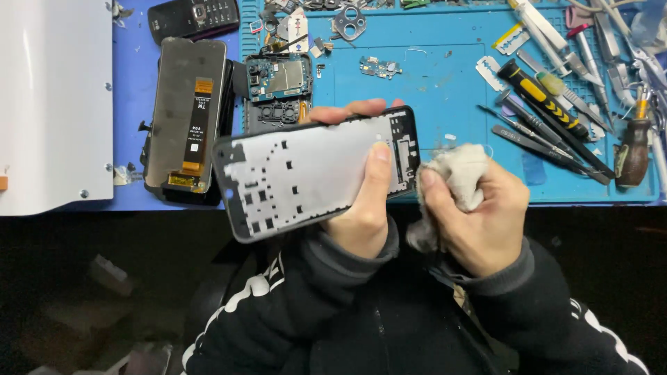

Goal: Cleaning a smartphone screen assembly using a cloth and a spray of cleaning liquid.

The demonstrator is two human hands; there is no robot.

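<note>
Left hand (363, 208) gripping phone frame (313, 173), right hand (479, 208) clutching grey cloth (455, 170), over blue mat (417, 76)

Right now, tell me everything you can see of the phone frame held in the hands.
The phone frame is a flat rectangular panel with a dark rim and rounded corners. Its upturned face looks like dull silver metal, pierced by many small square and slotted cutouts, with darker fittings along its right end. It is held above the near edge of the blue mat, tilted, its right end higher. The left hand grips it, thumb on the face, fingers behind. The right hand holds a crumpled grey cloth at its right end.
</note>
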